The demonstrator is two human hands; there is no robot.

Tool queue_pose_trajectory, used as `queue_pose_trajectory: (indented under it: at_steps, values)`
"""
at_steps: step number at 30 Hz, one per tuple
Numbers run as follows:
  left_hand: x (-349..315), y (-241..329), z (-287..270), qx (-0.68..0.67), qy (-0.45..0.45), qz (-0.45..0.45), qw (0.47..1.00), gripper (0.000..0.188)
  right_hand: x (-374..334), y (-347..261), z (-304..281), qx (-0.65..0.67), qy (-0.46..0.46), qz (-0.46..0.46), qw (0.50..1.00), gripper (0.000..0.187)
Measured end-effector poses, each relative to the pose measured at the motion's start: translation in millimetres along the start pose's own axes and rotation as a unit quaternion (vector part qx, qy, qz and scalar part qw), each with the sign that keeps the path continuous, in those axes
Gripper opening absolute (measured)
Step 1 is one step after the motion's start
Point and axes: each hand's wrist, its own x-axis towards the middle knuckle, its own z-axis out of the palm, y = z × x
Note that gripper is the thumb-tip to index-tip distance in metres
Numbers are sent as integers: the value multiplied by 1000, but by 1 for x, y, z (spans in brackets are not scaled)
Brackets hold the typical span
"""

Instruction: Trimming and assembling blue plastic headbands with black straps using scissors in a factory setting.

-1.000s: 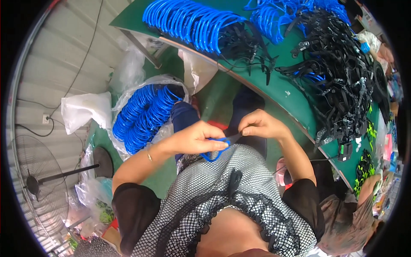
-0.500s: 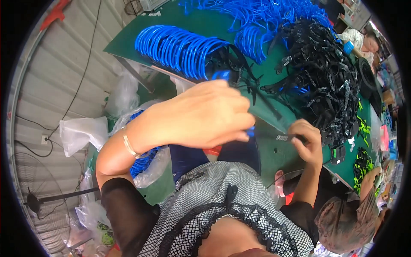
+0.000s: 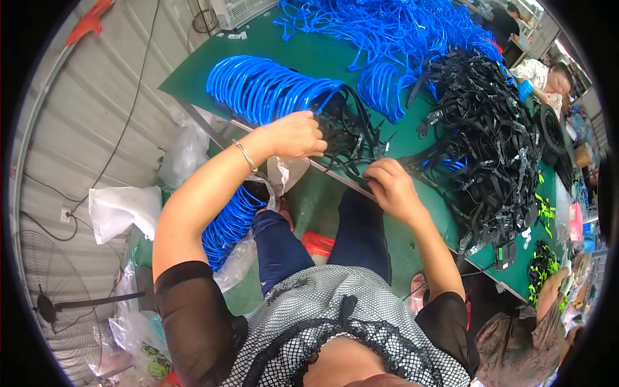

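Observation:
At the table's near edge my left hand [image 3: 295, 137] is closed, knuckles up, beside the end of a row of blue tube loops [image 3: 258, 87]. Whatever its fingers hold is hidden. To its right, my right hand [image 3: 394, 188] pinches a black strap [image 3: 351, 173] at the edge, thumb and fingers bent together. Between and beyond both hands lies a tangle of black straps [image 3: 358, 119], hanging from the looped row.
A large heap of blue tubes [image 3: 387, 32] covers the far side of the green table [image 3: 193, 77]. Black straps with clear tags [image 3: 490, 135] are heaped at right. A bundle of blue loops [image 3: 225, 235] sits in plastic below; a fan [image 3: 48, 306] stands left. Co-workers sit at right.
My left hand has moved up and left to the row's end, away from my lap. My right hand has gone left and slightly up, nearer the table edge.

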Motion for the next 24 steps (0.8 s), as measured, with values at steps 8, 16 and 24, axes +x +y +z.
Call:
queue_pose_trajectory:
  at_steps: [8, 16, 24]
  values:
    - [-37, -54, -2, -27, -40, -5, 999, 25, 44, 7, 39, 57, 27, -20, 998, 26]
    - [-72, -109, -2, 7, -98, -29, 995, 24, 104, 18, 83, 76, 20, -47, 996, 39]
    - [-92, -139, 9, 28, -145, -70, 987, 24, 131, 30, 76, 54, 122, -18, 991, 43]
